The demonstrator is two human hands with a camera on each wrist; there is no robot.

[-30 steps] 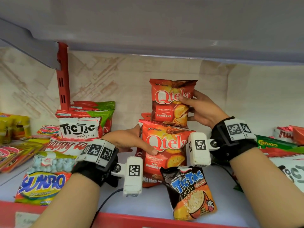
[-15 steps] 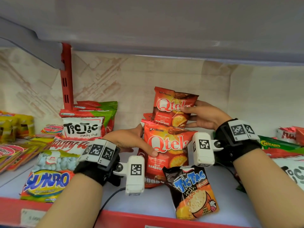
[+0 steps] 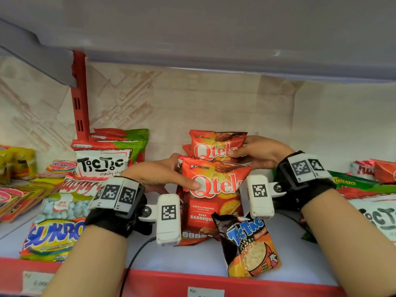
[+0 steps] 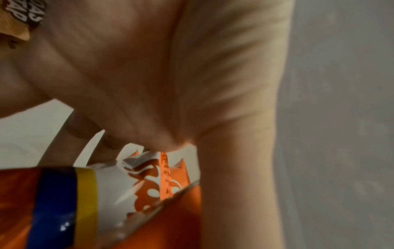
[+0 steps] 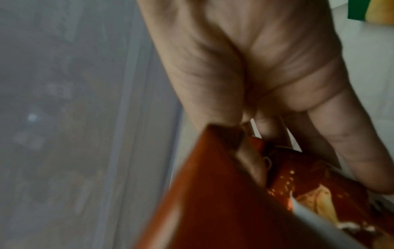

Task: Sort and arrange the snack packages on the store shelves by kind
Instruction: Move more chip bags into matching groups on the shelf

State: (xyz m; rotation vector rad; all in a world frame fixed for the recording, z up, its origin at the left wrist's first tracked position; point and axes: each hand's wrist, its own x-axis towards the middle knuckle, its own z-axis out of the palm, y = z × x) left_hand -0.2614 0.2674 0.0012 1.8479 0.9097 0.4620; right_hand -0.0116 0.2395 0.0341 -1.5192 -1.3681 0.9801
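Observation:
Two red Qtela barbeque chip bags stand mid-shelf in the head view. My left hand [image 3: 171, 174] grips the front Qtela bag [image 3: 216, 202] by its upper left edge, thumb on its face. Behind and above it, my right hand [image 3: 250, 152] holds the second Qtela bag [image 3: 212, 146] by its right side, thumb across the front. A third red bag edge shows behind these two. In the left wrist view my fingers [image 4: 119, 128] curl round a bag's top seam [image 4: 164, 176]. The right wrist view shows my fingers [image 5: 266, 124] pinching the red bag [image 5: 224, 202].
A black and orange TicTac bag [image 3: 246, 245] leans against the front Qtela bag near the red shelf lip [image 3: 192, 281]. White TicTic bags [image 3: 102, 159], a Sukro bag [image 3: 53, 239] and other snacks lie left. A green Chitato bag [image 3: 351, 181] and more packs lie right.
My right hand has lowered the second Qtela bag behind the front one, from well above it to just over its top. My left hand has kept its hold on the front bag.

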